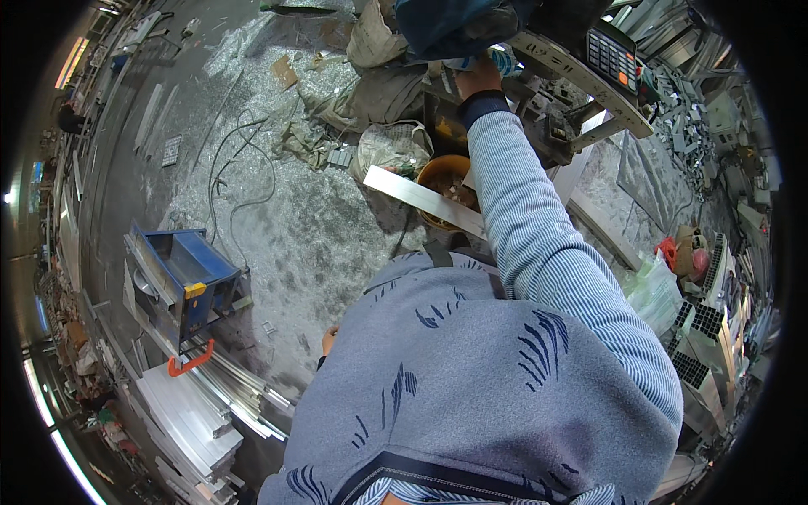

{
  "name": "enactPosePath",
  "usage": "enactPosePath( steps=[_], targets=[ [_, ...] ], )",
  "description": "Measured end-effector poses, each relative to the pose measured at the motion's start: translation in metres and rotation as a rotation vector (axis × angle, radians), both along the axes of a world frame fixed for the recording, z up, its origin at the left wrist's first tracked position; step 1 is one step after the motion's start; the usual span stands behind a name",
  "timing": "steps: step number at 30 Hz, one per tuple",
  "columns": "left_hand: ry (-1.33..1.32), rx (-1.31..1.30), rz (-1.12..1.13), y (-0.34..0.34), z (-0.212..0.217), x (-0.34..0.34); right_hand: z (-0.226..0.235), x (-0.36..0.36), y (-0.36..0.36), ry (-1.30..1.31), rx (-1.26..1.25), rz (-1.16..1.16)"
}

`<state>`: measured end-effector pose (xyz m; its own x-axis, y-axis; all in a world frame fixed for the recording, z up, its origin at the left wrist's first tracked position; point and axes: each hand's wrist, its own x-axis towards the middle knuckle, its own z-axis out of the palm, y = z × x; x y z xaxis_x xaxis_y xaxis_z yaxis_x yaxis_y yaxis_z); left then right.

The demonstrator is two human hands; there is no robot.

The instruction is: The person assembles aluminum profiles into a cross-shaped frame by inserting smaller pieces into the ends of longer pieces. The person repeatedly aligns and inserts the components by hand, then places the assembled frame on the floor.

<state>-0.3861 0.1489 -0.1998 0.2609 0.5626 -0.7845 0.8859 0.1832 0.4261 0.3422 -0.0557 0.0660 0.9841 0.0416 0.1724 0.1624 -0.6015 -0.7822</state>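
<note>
My right arm stretches forward in a striped sleeve. At its end my right hand (478,78) is closed around what looks like a clear plastic bottle (503,61) with blue on it, showing at both sides of the hand. The fingertips are hidden, and a dark blue bag or cloth (454,25) hangs just above. Only a small part of my left hand (329,339) shows, low beside my body; its fingers are hidden, so its state is unclear. Right of the right hand, a calculator (613,57) lies on a worn ledge with handwriting (581,82).
A yellow bucket (431,181) with scraps stands below my arm, a flat metal bar (412,195) across its front. Filled sacks (391,151) lie beyond. At left are a blue metal machine frame (189,261), stacked profiles (181,412) and a loose cable (215,181) on the littered floor.
</note>
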Motion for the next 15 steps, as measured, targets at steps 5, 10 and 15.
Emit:
enactPosePath(
  steps=[5,10,15],
  targets=[
    [-0.015,0.058,-0.16,0.008,0.002,0.012,-0.008,0.007,0.003,-0.142,-0.045,0.005],
    [-0.007,0.046,-0.094,0.016,0.003,0.015,-0.012,0.009,0.005,-0.11,-0.094,-0.044],
    [-0.053,0.018,-0.042,0.014,0.008,0.011,-0.007,0.003,0.004,-0.141,-0.042,-0.002]
  ],
)
